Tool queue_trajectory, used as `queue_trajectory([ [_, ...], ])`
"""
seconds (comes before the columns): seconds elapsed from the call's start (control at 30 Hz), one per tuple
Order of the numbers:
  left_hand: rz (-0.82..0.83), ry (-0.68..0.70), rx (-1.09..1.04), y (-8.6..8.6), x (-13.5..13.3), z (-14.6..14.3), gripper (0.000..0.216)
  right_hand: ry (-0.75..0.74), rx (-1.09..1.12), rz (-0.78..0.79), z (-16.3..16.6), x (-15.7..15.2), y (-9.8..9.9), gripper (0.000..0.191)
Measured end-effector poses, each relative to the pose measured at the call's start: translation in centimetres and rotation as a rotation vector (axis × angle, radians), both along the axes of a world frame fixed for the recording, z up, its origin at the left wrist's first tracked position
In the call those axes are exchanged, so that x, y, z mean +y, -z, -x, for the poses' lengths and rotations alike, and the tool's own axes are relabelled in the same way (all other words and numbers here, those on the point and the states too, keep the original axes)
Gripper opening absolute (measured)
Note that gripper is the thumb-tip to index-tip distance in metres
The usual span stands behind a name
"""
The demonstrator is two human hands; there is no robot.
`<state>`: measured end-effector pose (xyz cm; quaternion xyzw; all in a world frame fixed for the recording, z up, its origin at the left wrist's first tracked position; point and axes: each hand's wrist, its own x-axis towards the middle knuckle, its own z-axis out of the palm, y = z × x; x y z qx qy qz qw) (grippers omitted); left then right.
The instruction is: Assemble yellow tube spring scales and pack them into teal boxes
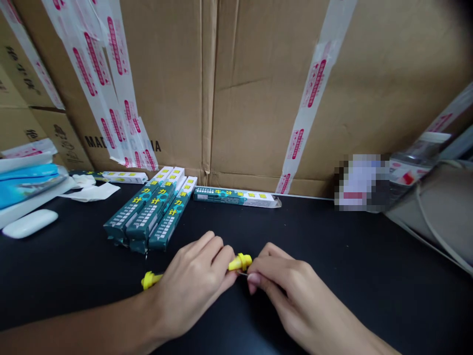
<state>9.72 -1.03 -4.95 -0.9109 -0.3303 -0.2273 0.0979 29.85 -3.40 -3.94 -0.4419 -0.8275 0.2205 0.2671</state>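
A spring scale (240,262) with yellow ends lies across my left hand (197,276), whose fingers are wrapped round its middle. One yellow end sticks out on each side of the fist; the part between is hidden by the fingers. Close to the right-hand end, my right hand (286,278) is closed in a pinch on a thin metal wire (242,274). Where this wire joins the scale I cannot make out. Both hands are just above the black table (314,236), with the fingertips almost meeting.
Several dark green and white narrow boxes (148,209) lie side by side behind my left hand. Another narrow box (236,196) rests against the large cardboard carton (251,98). A white rounded object (31,223) lies left. A clear plastic bottle (414,165) stands at the right with a cable (428,224) nearby.
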Motion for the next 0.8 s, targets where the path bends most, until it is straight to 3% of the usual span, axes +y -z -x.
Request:
queue_trajectory([
  [0.17, -0.075, 0.025, -0.005, 0.3, 0.0, -0.1, 0.010, 0.107, 0.168, 0.275, 0.0, 0.6, 0.5, 0.038],
  [0.33, -0.084, 0.031, -0.011, 0.4, 0.3, -0.3, 0.018, 0.168, 0.332, 0.480, 0.1, 1.0, 0.6, 0.043],
  [0.8, -0.009, 0.126, -0.060, -0.2, 0.4, -0.8, 0.025, 0.186, 0.573, 0.616, 0.3, 1.6, 0.0, 0.042],
])
